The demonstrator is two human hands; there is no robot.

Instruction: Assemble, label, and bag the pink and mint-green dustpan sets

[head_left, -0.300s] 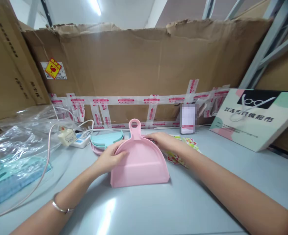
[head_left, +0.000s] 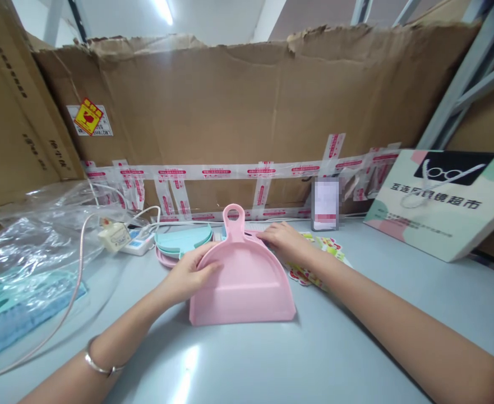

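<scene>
A pink dustpan (head_left: 242, 280) stands tilted toward me in the middle, its looped handle up. My left hand (head_left: 192, 272) is closed on its left edge, thumb across the front and fingers behind. My right hand (head_left: 282, 241) is behind the dustpan's upper right side with bent fingers. Its fingertips are at a pink piece (head_left: 253, 232) with a dark slot, mostly covered by the dustpan, so what they grip is unclear. Mint-green dustpan-like pieces (head_left: 183, 240) lie stacked on a pink one behind my left hand. Colourful printed packaging (head_left: 331, 247) lies under my right forearm.
A blue-green brush (head_left: 23, 311) in clear plastic lies at the left, with a cable (head_left: 76, 286) across it. Behind are a power strip with a plug (head_left: 116, 235), a phone (head_left: 326, 205) leaning upright and a large cardboard box (head_left: 230, 106). A printed box (head_left: 440, 207) stands right.
My right hand's knuckles have risen and its fingers are more bent. The dustpan's lower right corner has shifted slightly right and toward me; my left hand keeps its hold.
</scene>
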